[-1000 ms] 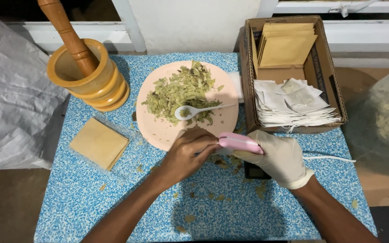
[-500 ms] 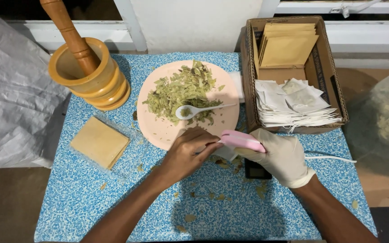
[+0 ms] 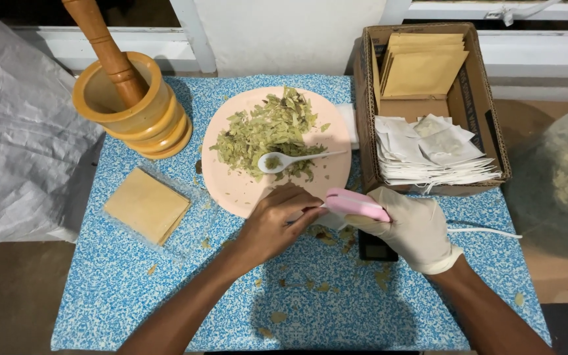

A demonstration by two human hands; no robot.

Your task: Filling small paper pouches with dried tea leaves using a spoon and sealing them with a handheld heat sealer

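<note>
Gloved right hand [image 3: 417,227] squeezes the pink sealer [image 3: 356,204] just below the pink plate [image 3: 231,190]; bare left hand [image 3: 277,220] pinches a sachet there. Loads of leaves [image 3: 271,128] left, box [image 3: 494,141] right of plate half full.

Glossy pink plastic sealer [image 3: 356,204]; matt wooden mortar [image 3: 133,108].

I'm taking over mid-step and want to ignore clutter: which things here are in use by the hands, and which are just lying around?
In use:
- left hand, pinching something small I cannot make out
- right hand, gloved, holding the pink handheld tool

Lying about:
- pink plate of dried leaves with white spoon
- mortar and pestle
- tan packets
- cardboard box
</note>
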